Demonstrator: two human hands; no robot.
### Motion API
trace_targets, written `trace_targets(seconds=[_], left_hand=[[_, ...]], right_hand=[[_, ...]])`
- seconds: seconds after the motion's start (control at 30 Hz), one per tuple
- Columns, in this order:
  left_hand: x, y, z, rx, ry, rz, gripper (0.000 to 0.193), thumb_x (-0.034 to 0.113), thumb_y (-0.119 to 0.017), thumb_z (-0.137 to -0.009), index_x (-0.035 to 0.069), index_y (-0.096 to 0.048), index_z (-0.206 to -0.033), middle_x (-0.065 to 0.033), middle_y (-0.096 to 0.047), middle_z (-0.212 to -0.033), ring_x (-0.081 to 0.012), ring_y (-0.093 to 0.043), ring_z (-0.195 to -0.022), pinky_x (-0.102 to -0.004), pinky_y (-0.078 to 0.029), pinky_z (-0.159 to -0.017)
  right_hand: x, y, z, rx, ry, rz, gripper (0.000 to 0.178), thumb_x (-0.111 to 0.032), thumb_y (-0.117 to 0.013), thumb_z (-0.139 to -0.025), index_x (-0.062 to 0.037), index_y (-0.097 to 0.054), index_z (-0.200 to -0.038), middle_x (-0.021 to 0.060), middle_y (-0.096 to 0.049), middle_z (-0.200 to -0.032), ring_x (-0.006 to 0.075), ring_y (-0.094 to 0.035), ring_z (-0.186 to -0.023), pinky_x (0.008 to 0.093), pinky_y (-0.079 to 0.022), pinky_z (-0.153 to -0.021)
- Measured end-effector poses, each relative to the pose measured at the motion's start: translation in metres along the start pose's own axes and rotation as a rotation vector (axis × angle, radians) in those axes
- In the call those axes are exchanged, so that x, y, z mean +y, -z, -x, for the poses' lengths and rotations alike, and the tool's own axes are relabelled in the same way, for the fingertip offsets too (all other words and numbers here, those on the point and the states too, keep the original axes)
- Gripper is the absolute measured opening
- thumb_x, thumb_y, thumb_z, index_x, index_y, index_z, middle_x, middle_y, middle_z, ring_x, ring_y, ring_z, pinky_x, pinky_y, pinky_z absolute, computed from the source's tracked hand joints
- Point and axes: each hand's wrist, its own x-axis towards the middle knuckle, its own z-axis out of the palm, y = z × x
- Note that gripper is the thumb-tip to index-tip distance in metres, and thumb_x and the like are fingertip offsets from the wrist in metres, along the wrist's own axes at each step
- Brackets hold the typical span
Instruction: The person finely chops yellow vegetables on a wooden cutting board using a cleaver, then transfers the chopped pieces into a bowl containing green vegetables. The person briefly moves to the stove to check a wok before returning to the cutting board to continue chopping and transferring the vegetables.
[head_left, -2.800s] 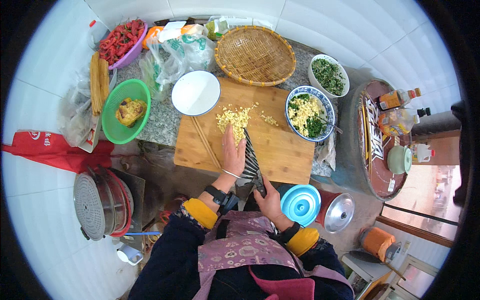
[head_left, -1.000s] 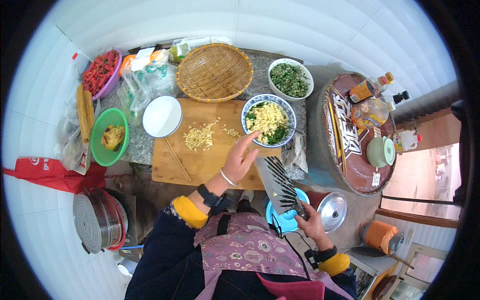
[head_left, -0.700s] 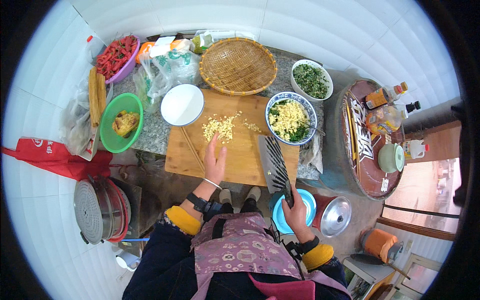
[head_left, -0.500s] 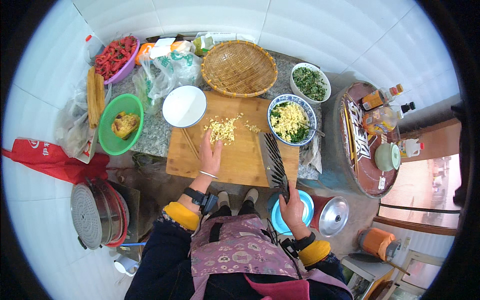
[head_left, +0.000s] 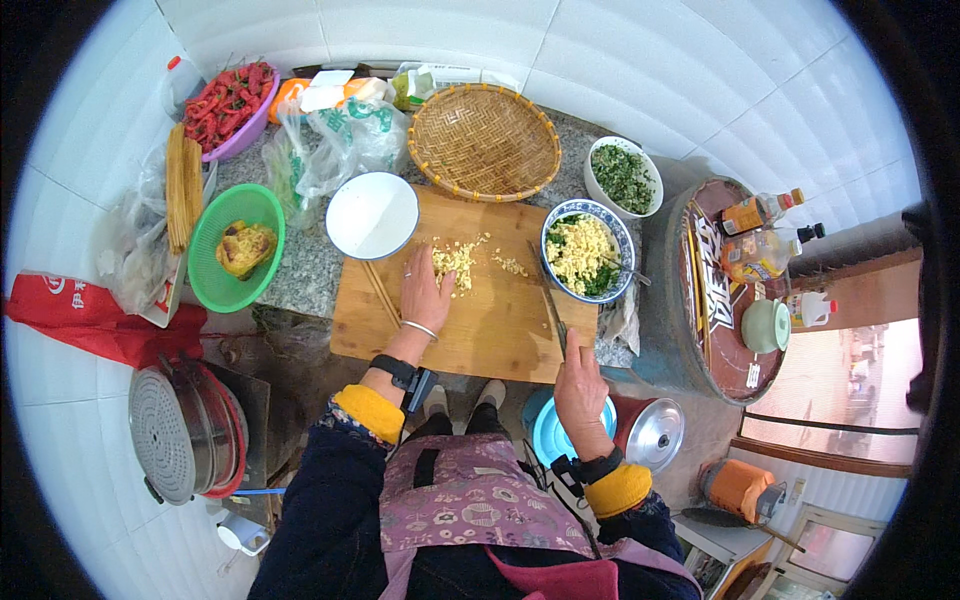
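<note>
My left hand [head_left: 424, 297] lies with fingers stretched out at the left edge of a small pile of chopped pale-yellow food [head_left: 457, 266] on the wooden cutting board [head_left: 480, 335]. My right hand [head_left: 581, 392] grips a knife [head_left: 550, 294] by its handle; the blade stands nearly edge-on over the board's right side. A few more yellow bits [head_left: 511, 265] lie between pile and blade. Just right of the blade, a blue-patterned bowl [head_left: 631, 253] holds chopped greens topped with yellow bits, and a spoon leans in it. Left of my left hand rests a pair of chopsticks [head_left: 382, 290].
A white bowl [head_left: 372, 216] overlaps the board's upper left corner, with a woven basket [head_left: 485, 140] behind. Farther right stands a bowl of chopped greens [head_left: 623, 176]. A green colander [head_left: 238, 246] is at left; bottles [head_left: 757, 212] stand on a drum [head_left: 715, 290].
The knife has turned from showing its broad side to nearly edge-on, and my right hand has rolled with it. My left hand has shifted slightly right, against the yellow pile.
</note>
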Motion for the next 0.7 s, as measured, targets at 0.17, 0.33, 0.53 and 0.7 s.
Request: trace_targets(seconds=[0.17, 0.33, 0.53, 0.7], left_hand=[[-0.003, 0.0, 0.0, -0.003, -0.026, 0.079, 0.06, 0.024, -0.06, -0.088, -0.005, -0.036, -0.135, -0.0258, -0.041, -0.139, -0.042, -0.037, -0.129, -0.0475, -0.029, -0.109], [-0.009, 0.004, 0.002, 0.061, -0.048, 0.068, 0.059, 0.024, -0.06, -0.087, -0.005, -0.038, -0.134, -0.0255, -0.042, -0.137, -0.042, -0.038, -0.128, -0.0476, -0.029, -0.109], [-0.014, 0.008, -0.004, 0.047, -0.019, -0.084, 0.06, 0.025, -0.06, -0.088, -0.005, -0.038, -0.135, -0.0259, -0.042, -0.138, -0.0419, -0.038, -0.128, -0.0472, -0.029, -0.109], [-0.011, 0.009, -0.012, 0.033, -0.006, -0.14, 0.059, 0.026, -0.057, -0.09, -0.005, -0.037, -0.136, -0.0271, -0.042, -0.138, -0.0419, -0.04, -0.127, -0.048, -0.031, -0.107]], right_hand=[[-0.007, -0.01, -0.006, -0.069, 0.034, 0.035, 0.057, -0.006, -0.056, -0.083, -0.0095, -0.042, -0.138, 0.0112, -0.055, -0.094, 0.03, -0.06, -0.085, 0.0403, -0.052, -0.062], [-0.02, -0.009, -0.003, -0.055, 0.173, -0.059, 0.055, -0.006, -0.056, -0.083, -0.01, -0.044, -0.137, 0.0112, -0.055, -0.092, 0.0305, -0.06, -0.081, 0.0402, -0.051, -0.062], [-0.021, -0.012, -0.043, 0.034, 0.098, 0.044, 0.056, -0.005, -0.056, -0.079, -0.0151, -0.048, -0.134, 0.0049, -0.055, -0.088, 0.023, -0.06, -0.076, 0.0354, -0.051, -0.056], [-0.028, -0.012, -0.06, 0.016, 0.209, 0.145, 0.058, -0.006, -0.058, -0.078, -0.015, -0.048, -0.134, 0.0046, -0.055, -0.09, 0.022, -0.061, -0.075, 0.0339, -0.052, -0.056]])
